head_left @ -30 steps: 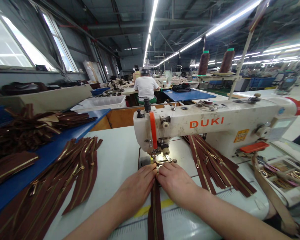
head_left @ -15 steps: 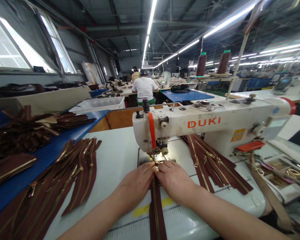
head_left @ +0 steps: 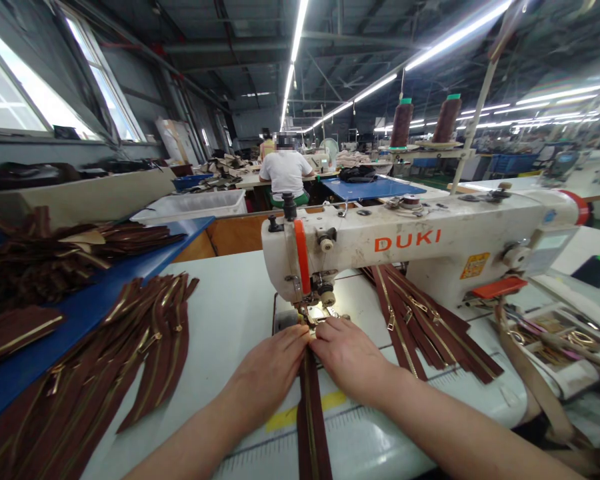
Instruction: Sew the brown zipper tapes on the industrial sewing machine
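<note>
A brown zipper strip (head_left: 313, 420) runs from the front edge of the machine bed up under both hands. Its far end is hidden by my fingers at the presser foot. My left hand (head_left: 279, 357) pinches the strip's left side just in front of the needle area. From the right, my right hand (head_left: 347, 357) closes on the same strip, its fingertips nearly touching the left ones. Directly beyond the fingers stands the white sewing machine (head_left: 350, 240), its lamp lighting the needle area.
Brown zippers with gold teeth (head_left: 150, 347) lie fanned at the left; more zippers (head_left: 425, 320) lie under the machine arm. A tray of metal rings (head_left: 560, 347) sits at the right. Two thread cones (head_left: 402, 125) stand above. A person in a white shirt (head_left: 286, 172) sits ahead.
The view has shifted slightly. Both hands keep nearly the same place and grip at the presser foot, and the zipper strip shows little visible movement.
</note>
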The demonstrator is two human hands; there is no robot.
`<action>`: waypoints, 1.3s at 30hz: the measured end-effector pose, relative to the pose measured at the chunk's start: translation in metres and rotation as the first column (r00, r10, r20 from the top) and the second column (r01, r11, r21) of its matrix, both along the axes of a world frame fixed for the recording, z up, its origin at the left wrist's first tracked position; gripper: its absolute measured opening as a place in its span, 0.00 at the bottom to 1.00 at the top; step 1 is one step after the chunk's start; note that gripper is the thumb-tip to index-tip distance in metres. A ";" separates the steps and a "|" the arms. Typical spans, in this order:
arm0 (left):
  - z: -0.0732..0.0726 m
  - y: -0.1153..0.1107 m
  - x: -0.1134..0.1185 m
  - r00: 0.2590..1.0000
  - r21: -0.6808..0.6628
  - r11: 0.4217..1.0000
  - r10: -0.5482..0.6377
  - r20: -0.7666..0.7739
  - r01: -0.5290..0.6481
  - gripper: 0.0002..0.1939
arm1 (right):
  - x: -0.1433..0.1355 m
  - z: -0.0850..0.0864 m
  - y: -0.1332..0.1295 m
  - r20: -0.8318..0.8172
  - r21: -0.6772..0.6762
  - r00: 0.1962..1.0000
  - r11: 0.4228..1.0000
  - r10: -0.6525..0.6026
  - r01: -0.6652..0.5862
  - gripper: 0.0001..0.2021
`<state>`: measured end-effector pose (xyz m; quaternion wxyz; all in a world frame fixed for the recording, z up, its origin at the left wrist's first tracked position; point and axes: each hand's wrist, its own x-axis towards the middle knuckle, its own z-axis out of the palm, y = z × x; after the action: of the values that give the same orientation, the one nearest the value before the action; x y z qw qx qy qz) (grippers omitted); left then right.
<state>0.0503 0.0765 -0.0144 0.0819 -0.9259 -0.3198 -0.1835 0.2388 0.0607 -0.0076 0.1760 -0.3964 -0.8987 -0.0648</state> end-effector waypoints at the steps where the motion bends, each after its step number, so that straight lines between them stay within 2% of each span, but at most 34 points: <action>1: 0.000 0.000 0.000 1.000 0.000 1.000 -0.006 -0.003 0.006 0.16 | 0.000 0.001 -0.001 -0.002 -0.003 1.000 1.000 0.003 -0.003 0.03; 8: -0.006 0.002 -0.004 1.000 0.083 0.996 -0.023 -0.010 0.023 0.17 | 0.000 -0.002 -0.002 -0.021 -0.018 1.000 1.000 0.013 -0.013 0.03; 18: 0.003 0.000 -0.001 0.998 0.102 0.994 -0.044 -0.039 0.048 0.19 | -0.002 -0.006 0.000 -0.037 -0.043 0.999 0.999 0.025 -0.027 0.04; 26: -0.003 0.001 -0.002 0.998 0.108 0.993 -0.051 -0.031 0.054 0.18 | -0.001 -0.004 -0.002 -0.035 -0.060 0.999 0.997 0.037 -0.039 0.05; 30: -0.002 0.001 0.000 0.998 0.112 0.992 -0.055 0.009 0.053 0.18 | -0.002 -0.007 0.000 -0.039 -0.049 0.999 0.998 0.036 -0.038 0.05; 35: -0.001 0.002 0.000 0.998 0.147 0.987 -0.059 -0.005 0.059 0.18 | -0.001 -0.006 0.000 -0.048 -0.038 0.998 0.998 0.041 -0.042 0.05; 39: -0.001 0.000 0.000 0.999 0.127 0.991 -0.043 -0.011 0.044 0.18 | 0.000 -0.003 0.000 -0.046 -0.042 0.999 0.999 0.027 -0.029 0.05</action>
<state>0.0502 0.0764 -0.0153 0.1380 -0.9263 -0.2869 -0.2016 0.2387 0.0603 -0.0107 0.1886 -0.3890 -0.9011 -0.0341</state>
